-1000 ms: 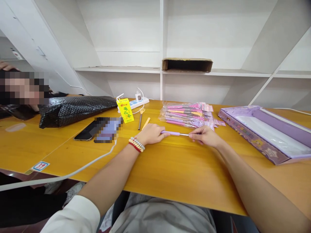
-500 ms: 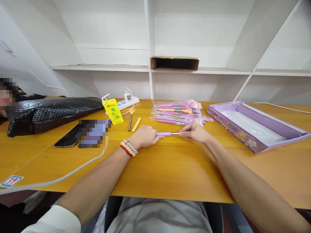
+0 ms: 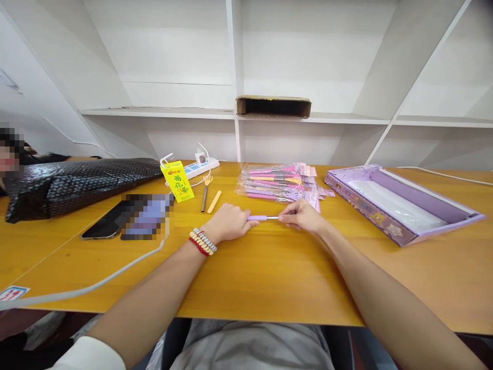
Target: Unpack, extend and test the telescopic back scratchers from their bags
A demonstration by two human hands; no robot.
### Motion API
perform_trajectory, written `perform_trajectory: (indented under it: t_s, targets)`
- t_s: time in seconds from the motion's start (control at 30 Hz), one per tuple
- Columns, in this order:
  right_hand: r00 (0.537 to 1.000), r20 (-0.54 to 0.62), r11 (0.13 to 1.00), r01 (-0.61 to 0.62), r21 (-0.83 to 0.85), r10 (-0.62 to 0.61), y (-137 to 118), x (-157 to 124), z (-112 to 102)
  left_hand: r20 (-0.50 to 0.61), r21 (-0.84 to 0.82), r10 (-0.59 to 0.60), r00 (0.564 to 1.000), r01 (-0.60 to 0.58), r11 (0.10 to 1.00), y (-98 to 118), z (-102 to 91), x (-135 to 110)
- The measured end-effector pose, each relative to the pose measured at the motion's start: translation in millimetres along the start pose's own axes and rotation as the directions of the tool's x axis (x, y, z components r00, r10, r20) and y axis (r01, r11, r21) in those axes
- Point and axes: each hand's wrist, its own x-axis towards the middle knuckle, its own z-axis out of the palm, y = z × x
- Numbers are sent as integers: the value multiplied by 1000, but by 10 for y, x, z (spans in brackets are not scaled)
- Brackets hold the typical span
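Observation:
A purple-handled back scratcher (image 3: 257, 218) with a thin metal rod lies level between my two hands, just above the table. My left hand (image 3: 230, 222) is closed round the handle end. My right hand (image 3: 302, 216) pinches the far end of the rod; whatever head it has is hidden by the fingers. Beyond my left hand, a yellow claw head on a metal rod (image 3: 205, 193) lies beside a separate yellow handle (image 3: 214, 202). Behind my right hand is a pile of back scratchers in clear bags (image 3: 279, 182), pink, purple and yellow.
An open purple display box (image 3: 414, 239) with plastic inside stands on the right. To the left are a yellow drink carton (image 3: 177, 182), a white power strip (image 3: 200, 167), phones (image 3: 102, 223), a white cable (image 3: 115, 272) and a black bubble-wrap parcel (image 3: 84, 185). A cardboard box (image 3: 273, 107) rests on the shelf.
My right hand has come slightly nearer my left, and a little less of the handle and rod shows between them. The whole view has shifted slightly.

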Motion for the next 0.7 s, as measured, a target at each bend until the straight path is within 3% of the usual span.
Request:
perform_trajectory:
  t_s: [0.3, 0.53, 0.7]
  targets:
    - [999, -27, 998, 38, 60, -36, 64, 10, 30, -5, -17, -10, 1000, 10, 1000, 13, 48, 19]
    - [996, 93, 992, 0, 130, -12, 62, 21, 37, -27, -84, 3, 1000, -5, 996, -6, 14, -6]
    - [994, 106, 990, 2, 139, -17, 65, 15, 44, -3, -85, 22, 1000, -22, 996, 35, 16, -21]
